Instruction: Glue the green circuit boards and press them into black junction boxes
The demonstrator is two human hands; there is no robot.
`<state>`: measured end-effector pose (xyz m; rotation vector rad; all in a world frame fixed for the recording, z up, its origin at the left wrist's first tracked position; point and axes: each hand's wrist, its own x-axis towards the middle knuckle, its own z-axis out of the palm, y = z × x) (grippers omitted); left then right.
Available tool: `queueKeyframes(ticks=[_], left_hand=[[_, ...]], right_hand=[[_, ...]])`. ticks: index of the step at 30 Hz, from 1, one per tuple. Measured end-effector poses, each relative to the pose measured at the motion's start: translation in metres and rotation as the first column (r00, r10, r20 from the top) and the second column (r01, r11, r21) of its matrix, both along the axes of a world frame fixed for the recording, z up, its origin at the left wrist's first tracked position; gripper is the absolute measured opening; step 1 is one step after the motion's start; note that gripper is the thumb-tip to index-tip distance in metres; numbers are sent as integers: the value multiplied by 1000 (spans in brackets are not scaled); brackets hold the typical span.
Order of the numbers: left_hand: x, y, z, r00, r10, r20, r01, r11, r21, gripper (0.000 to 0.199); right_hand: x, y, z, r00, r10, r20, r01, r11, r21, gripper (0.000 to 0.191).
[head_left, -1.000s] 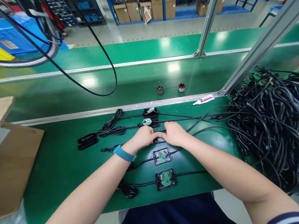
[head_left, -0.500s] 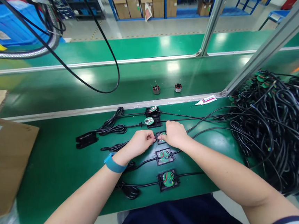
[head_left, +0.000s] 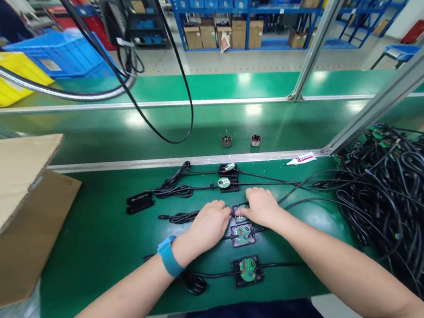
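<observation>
My left hand [head_left: 213, 223], with a blue wristband, has its fingers closed on a black cable [head_left: 182, 217] where it enters the left side of a small black plastic housing [head_left: 237, 220]; the fingertips are partly hidden. My right hand [head_left: 264, 208] grips that housing from the right, thumb on the green circuit board inside and fingers over its far edge. Just nearer lies a second open housing [head_left: 235, 244] with a circuit board [head_left: 244, 233]. A third housing [head_left: 238, 281] with a round green board [head_left: 249, 269] lies closest to me. Cables leave both sides of these.
Two more black housings with boards [head_left: 224, 183] lie beyond my hands. A large cable heap [head_left: 397, 202] fills the right side. A cardboard box [head_left: 18, 195] stands left. A glue tube [head_left: 301, 159] and two small motor parts [head_left: 226, 141] lie farther back. A black cable loop [head_left: 191, 106] hangs overhead.
The view has tilted up, so everything sits lower in the picture. My left fingers have turned from a visible pinch to more knuckle-up at the housing's left edge. My right hand keeps its hold.
</observation>
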<state>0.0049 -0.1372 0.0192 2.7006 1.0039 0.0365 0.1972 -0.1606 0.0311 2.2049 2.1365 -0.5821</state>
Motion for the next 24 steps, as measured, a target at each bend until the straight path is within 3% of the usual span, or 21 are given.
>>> queueKeyframes(ticks=[3,5,9,12,15,19,24], left_hand=[[-13,23,4,975,107,197,-131,985,112,18],[-18,42,0,950,182,254,-226,962,156,20],[-20,70,-20,947,251,200,-262,965,29,41],[-21,75,-25,933,218,286,-212,976,-51,26],[-22,73,-12,901,203,384,-186,979,-82,20],[-14,72,12,896,206,392,-174,978,-116,19],[3,79,16,900,250,357,-203,965,-164,14]], right_hand=[[12,10,-3,993,61,-96,-43,983,177,27],[18,23,-7,994,81,-76,-59,965,257,17],[24,45,-17,990,136,-43,-126,977,170,17],[27,48,-21,978,171,-123,-149,974,173,12],[31,42,-19,953,206,-223,-151,959,238,16],[32,30,-11,931,235,-278,-148,942,303,17],[24,19,-5,931,247,-268,-180,951,249,22]])
